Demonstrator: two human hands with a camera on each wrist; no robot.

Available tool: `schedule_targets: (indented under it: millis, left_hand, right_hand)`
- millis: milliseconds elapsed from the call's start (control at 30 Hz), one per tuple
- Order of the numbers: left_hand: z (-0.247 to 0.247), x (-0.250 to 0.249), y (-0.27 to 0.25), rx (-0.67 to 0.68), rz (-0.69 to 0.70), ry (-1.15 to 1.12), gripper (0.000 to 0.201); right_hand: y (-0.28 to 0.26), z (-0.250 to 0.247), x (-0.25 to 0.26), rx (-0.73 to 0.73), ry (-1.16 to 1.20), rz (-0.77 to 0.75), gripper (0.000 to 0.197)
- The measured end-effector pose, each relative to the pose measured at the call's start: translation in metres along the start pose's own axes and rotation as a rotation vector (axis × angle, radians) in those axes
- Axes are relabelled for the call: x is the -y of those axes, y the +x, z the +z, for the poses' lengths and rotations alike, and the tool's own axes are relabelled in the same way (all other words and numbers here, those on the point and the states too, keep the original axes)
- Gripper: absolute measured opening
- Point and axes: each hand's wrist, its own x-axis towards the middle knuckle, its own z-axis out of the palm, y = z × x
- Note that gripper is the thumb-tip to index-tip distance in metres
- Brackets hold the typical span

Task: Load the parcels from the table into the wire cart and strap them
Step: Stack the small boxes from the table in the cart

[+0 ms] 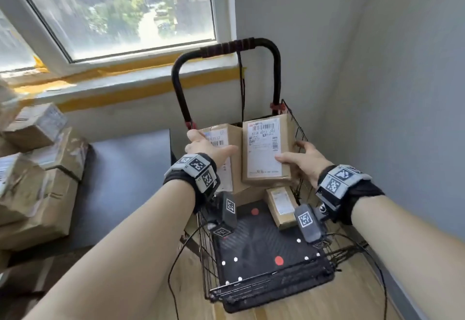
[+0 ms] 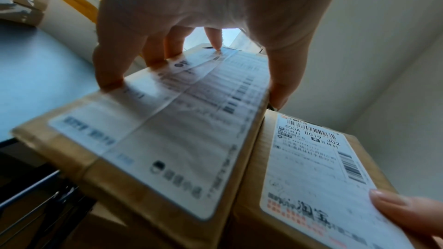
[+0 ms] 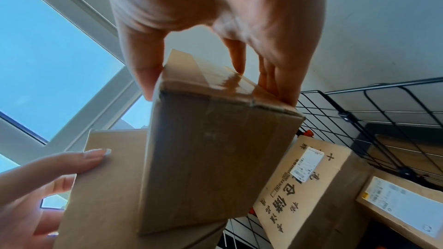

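Cardboard parcels were being carried two at a time, side by side, above the rear of the wire cart [image 1: 297, 128]. The left hand [image 1: 203, 145] gripped the left parcel [image 1: 227, 143] across its width, fingers [image 2: 109, 75] curled over one long edge and the thumb on the opposite edge. The right hand [image 1: 305, 157] held the right parcel [image 1: 266, 148] likewise, its thumb on the labelled face and its fingers [image 3: 275, 82] round the far side. The two parcels touched along their inner faces, which in my judgement steadied the pair and let them descend as one block.

Below them a larger printed box [image 3: 302, 183] lay in the cart, with a small labelled box [image 1: 281, 206] just beside it toward the front. The right parcel stood near the cart's right wire wall, leaving little room for the knuckles there; the right fingers would probably need to slide upward before release. The handle [image 1: 226, 50] rose behind, with a dark strap [image 1: 241, 85] hanging from it, not yet in use. The front of the cart floor [image 1: 264, 244] was open.

More parcels remained stacked on the table [image 1: 125, 173] at left, so loading appeared partly done.
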Motion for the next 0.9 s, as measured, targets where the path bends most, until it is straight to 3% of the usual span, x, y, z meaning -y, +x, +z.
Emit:
schedule_targets:
  millis: [133, 567, 800, 900]
  left_hand:
    - [0.029, 0.003, 0.018, 0.053, -0.103, 0.043, 0.08]
    - [0.137, 0.067, 0.13, 0.29, -0.391, 0.146, 0.084]
    - [0.209, 0.129, 0.169, 0.272, -0.594, 0.181, 0.091]
    - [0.243, 0.16, 0.185, 0.23, -0.669, 0.167, 0.084]
  right_hand:
    - [0.035, -0.004, -0.017, 0.089, 0.017, 0.113, 0.092]
    - [0.167, 0.022, -0.079, 0.125, -0.181, 0.395, 0.079]
    - [0.239, 0.048, -0.162, 0.264, -0.308, 0.57, 0.077]
    - [0.27, 0.063, -0.204, 0.339, -0.277, 0.705, 0.083]
